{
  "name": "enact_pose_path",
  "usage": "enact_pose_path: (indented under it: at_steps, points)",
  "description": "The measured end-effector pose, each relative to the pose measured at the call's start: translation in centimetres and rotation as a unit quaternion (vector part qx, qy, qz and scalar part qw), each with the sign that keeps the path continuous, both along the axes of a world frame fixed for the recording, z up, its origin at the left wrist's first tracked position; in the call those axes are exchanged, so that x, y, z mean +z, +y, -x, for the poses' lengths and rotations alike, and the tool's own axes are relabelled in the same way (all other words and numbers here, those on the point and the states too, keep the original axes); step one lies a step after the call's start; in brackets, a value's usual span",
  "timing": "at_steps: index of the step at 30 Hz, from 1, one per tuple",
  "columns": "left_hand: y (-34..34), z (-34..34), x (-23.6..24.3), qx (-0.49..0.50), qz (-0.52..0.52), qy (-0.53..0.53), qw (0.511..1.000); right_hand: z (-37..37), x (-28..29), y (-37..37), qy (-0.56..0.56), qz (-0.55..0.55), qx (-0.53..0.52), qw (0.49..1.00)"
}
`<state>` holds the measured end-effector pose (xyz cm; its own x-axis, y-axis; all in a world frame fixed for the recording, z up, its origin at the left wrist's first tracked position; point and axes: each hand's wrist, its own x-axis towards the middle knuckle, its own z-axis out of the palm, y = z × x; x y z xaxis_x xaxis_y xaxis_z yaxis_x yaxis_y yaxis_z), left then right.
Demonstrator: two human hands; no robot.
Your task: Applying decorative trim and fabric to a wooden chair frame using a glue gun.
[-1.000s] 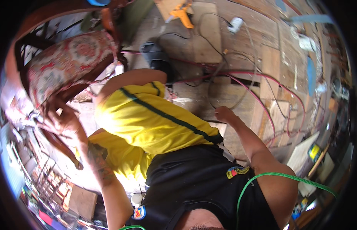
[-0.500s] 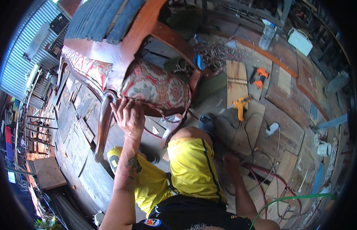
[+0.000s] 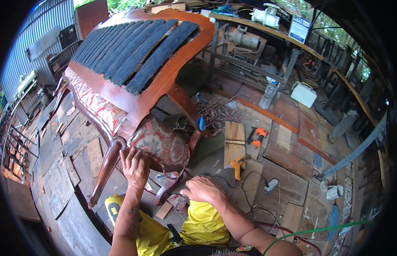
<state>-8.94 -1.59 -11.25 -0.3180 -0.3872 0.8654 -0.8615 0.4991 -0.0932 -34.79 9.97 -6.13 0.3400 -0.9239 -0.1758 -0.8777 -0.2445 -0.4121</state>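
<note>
A large wooden settee [image 3: 173,81] fills the upper left, with dark bands [image 3: 134,51] across its frame. Its seat [image 3: 162,138] is covered in red and beige floral fabric. My left hand [image 3: 135,167] rests on the seat's near lower edge beside the carved front leg [image 3: 105,170], fingers stretched and slightly apart. Nothing shows in its grasp. Over my right knee is my right hand [image 3: 202,189], its fingers loosely bent and apart, with no object visible in it. A small crumpled reddish piece [image 3: 178,202] lies on the floor between my knees.
To the right lie a wooden board [image 3: 234,141], an orange-and-black power tool [image 3: 259,137], a yellow glue gun [image 3: 237,166] with its cord, and tangled rope [image 3: 222,115]. Beyond stand a plastic bottle [image 3: 269,94], a white box [image 3: 304,94] and a workbench [image 3: 275,32]. A green cord [image 3: 318,230] crosses lower right.
My right hand has come up from low at my right side to above my knee. My left hand stays at the seat edge. The view has tilted up, showing more of the workbench.
</note>
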Motion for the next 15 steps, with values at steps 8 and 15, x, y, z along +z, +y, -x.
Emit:
enact_pose_path:
  at_steps: [8,15]
  points:
    - [-0.7,-0.2,-0.2,-0.013,0.008,0.006,1.000,1.1,-1.0,0.8,-0.002,0.037,-0.042,0.998]
    - [0.2,0.0,0.0,-0.013,0.005,0.011,1.000,1.1,-1.7,2.2,0.003,0.040,-0.071,0.997]
